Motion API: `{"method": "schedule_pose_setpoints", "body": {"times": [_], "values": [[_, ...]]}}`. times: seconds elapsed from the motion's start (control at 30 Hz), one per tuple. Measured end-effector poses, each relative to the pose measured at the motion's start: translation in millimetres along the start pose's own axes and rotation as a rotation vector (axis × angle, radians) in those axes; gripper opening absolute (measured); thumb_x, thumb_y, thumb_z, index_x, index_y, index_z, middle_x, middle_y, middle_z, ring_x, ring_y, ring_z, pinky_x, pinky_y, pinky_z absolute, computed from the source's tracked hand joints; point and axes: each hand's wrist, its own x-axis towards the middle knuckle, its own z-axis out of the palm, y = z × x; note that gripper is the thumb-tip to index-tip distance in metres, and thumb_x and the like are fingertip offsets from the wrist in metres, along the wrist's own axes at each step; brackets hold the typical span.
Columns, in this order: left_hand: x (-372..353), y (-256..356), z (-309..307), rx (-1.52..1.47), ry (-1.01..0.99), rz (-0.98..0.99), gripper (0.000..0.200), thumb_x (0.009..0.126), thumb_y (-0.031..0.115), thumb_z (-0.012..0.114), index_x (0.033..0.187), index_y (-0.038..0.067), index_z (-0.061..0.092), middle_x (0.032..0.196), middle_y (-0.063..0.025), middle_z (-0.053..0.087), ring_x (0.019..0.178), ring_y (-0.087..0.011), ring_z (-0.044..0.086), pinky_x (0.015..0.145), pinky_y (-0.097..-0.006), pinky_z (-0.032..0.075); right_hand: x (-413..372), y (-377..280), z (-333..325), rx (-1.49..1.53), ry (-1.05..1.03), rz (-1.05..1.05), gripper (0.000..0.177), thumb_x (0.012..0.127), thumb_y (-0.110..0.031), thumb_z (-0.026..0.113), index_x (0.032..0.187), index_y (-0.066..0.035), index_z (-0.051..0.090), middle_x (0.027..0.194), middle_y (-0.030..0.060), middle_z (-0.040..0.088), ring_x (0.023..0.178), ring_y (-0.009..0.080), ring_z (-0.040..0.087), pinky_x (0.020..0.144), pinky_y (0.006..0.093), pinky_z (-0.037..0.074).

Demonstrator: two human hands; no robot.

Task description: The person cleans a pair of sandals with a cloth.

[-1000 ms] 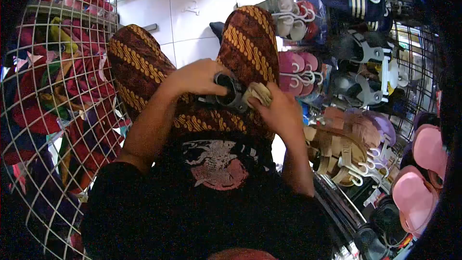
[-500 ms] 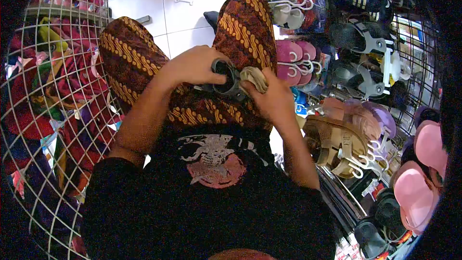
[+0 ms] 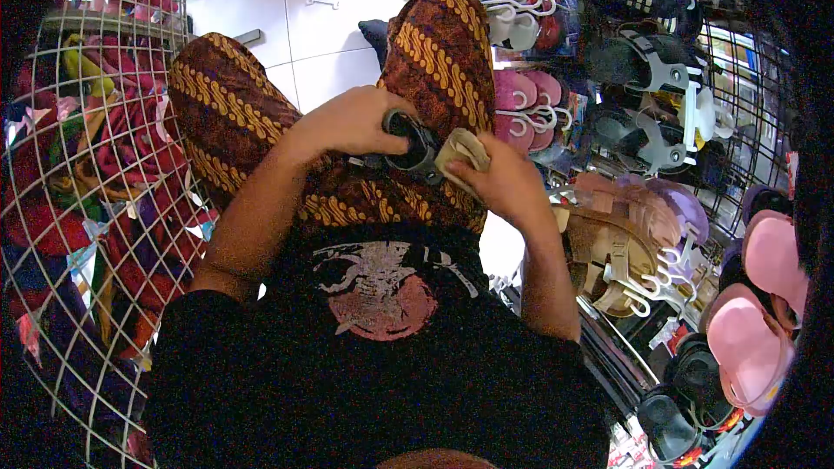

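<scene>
Left hand (image 3: 352, 126) grips a dark sandal (image 3: 415, 149) — right hand (image 3: 504, 182), just beside, presses a folded cloth (image 3: 462, 149) against it.

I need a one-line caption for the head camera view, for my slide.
Seated person's left hand holds a dark sandal while the right hand holds a beige cloth against it.

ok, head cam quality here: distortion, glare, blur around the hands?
Head view: strong fisheye, the wire basket bows at left and the corners go black; the white tiles are bright, nearly blown out; the black shirt is grainy; the left hand on the dark sandal and the right hand with the beige cloth look fairly sharp, no clear motion blur.
</scene>
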Motion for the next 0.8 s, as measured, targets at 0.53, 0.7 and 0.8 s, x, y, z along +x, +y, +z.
{"method": "schedule_pose_setpoints", "body": {"times": [0.53,0.7,0.8], "values": [[-4.8,1.4,-3.7,-0.072,0.046,-0.038,0.047,0.072,0.034,0.07,0.106,0.003,0.068,0.09,-0.0202,0.07,0.084,-0.0341,0.069,0.079,-0.0408,0.054,2.4,-13.0,33.1,0.068,0.326,0.034,0.046,0.083,-0.047,0.072,0.111,-0.011,0.064,0.099,0.0191,0.069,0.096,0.0404,0.065,0.083,0.0471,0.05],[-4.9,1.8,1.8,-0.021,0.098,-0.01,0.043,0.072,0.032,0.069,0.102,0.002,0.069,0.087,-0.0192,0.07,0.081,-0.0332,0.068,0.076,-0.0395,0.054,2.8,-3.3,9.2,0.077,0.113,-0.007,0.049,0.081,-0.047,0.074,0.111,-0.01,0.062,0.094,0.017,0.069,0.095,0.0382,0.066,0.081,0.0458,0.051],[-3.8,-6.6,-2.5,-0.088,0.126,-0.011,0.042,0.074,0.03,0.069,0.104,0.001,0.069,0.084,-0.0163,0.069,0.078,-0.0271,0.068,0.075,-0.0373,0.053,9.4,-23.3,18.1,0.015,0.255,-0.032,0.05,0.082,-0.047,0.073,0.11,-0.008,0.062,0.093,0.0181,0.069,0.092,0.038,0.067,0.078,0.0461,0.051]]}}
